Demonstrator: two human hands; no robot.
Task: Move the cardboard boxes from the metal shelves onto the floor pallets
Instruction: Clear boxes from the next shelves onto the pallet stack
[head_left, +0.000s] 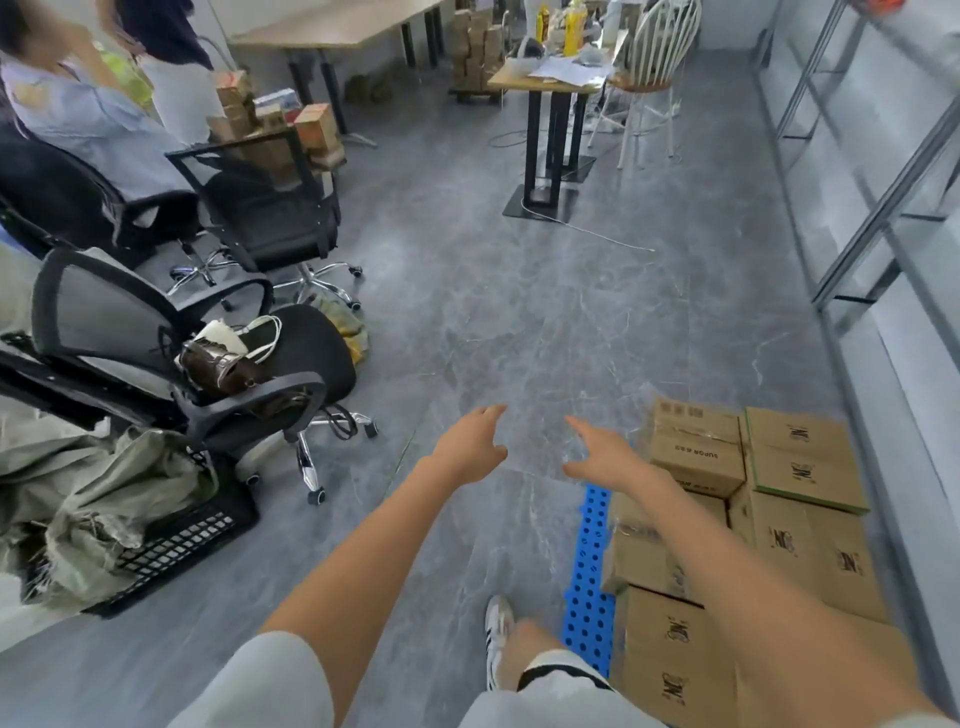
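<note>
Head camera: your fingers are straight and spread, clasping nothing. Your left hand and right hand reach forward side by side above the grey floor. Just right of your right forearm, cardboard boxes sit stacked on a blue pallet, beside the metal shelves. Office chairs stand to your left.

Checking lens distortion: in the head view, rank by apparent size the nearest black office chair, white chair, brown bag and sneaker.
1. office chair
2. white chair, far off, so likely shrunk
3. bag
4. sneaker, partly hidden, near the bag's size
</note>
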